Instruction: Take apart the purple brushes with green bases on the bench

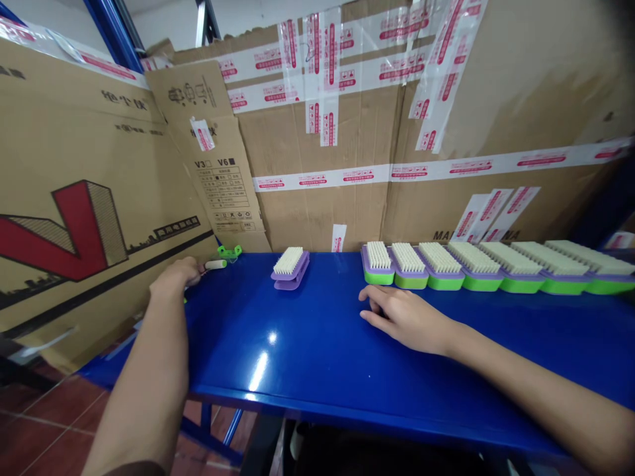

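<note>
My left hand (179, 274) reaches to the far left of the blue table, its fingers curled closed at one end of a short white handle-like piece with a green end (216, 264). What lies inside the fingers is mostly hidden. Just behind it is a small bright green plastic part (229, 252). My right hand (391, 311) hovers over or rests on the table, holding nothing, with thumb and loosely bent fingers apart. It is nearest to a scrubbing brush (378, 263) with pale bristles upward and a purple-and-green body. Between the hands sits a purple brush piece (290, 268), bristles up, without green.
A row of several purple-and-green brushes (476, 266) runs along the table's back right. Taped cardboard (317, 152) stands behind the table, and a printed carton panel (89, 165) walls the left side. The blue table (317, 357) has its front edge close to me.
</note>
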The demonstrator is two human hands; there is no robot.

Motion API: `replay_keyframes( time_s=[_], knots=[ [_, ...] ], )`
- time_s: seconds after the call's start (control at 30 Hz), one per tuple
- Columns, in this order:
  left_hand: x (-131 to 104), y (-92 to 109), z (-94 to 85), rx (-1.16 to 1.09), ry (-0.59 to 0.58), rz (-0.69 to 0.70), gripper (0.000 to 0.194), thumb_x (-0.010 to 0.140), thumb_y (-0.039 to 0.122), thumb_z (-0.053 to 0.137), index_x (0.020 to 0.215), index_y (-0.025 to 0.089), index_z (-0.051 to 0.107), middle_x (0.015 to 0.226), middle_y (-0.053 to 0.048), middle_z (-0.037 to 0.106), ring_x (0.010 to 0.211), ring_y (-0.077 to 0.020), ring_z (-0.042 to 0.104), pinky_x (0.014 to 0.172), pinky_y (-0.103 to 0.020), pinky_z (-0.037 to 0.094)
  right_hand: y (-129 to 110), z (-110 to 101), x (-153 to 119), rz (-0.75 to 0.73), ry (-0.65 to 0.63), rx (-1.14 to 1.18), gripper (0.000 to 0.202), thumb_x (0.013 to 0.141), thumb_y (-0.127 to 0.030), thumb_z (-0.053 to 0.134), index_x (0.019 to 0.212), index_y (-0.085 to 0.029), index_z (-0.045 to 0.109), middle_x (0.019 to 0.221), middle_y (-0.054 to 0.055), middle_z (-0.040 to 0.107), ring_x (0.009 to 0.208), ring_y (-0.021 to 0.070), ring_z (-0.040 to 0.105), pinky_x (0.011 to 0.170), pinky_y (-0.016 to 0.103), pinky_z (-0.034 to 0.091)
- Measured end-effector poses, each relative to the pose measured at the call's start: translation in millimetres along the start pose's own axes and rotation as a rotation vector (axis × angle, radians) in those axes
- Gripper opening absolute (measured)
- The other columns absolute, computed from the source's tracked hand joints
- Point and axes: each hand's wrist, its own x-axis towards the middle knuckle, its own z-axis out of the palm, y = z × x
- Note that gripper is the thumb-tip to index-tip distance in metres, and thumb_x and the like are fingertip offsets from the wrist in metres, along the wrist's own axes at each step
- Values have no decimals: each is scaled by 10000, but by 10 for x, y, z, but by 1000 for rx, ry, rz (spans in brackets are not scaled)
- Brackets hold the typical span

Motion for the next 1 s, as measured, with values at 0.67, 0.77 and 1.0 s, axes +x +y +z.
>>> replay_keyframes(
  time_s=[0.67,0.77,1.0],
  knots=[
    [-526,1689,702,70,-53,765,605,1009,460,582,1561,225,505,1619,-129,498,1374,-365,524,1182,-522,407,38,10,10,-19,1,-6,235,1098,-371,524,1226,-199,618,1024,71,735,840,223,694,769,365,493],
    [-401,1522,672,99,-64,715,599,939,321,608,1526,234,527,1590,-110,528,1264,-336,604,1135,-486,448,31,6,8,-14,-5,-14,247,1097,-374,526,1242,-196,616,1042,79,733,858,231,695,774,370,492],
    [-15,899,506,192,-41,450,677,764,227,732,1427,181,603,1440,-154,638,1237,-394,636,1058,-480,507,15,-5,6,-8,-15,-26,215,1090,-366,544,1208,-204,622,1033,72,726,855,229,694,757,356,475]
  ],
)
